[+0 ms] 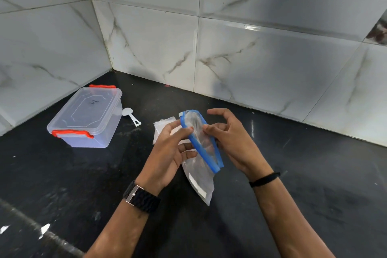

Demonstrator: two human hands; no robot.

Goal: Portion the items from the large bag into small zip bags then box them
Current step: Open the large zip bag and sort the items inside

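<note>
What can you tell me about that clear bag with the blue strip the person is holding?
The zip bag is clear, thin, crinkled plastic with a blue zip strip along its mouth. The mouth is pulled open and faces up toward the camera, while the body hangs down toward the person, above the black counter. The left hand pinches one blue edge and the right hand pinches the other side. Light patches show near its lower end; what they are I cannot tell.
</note>
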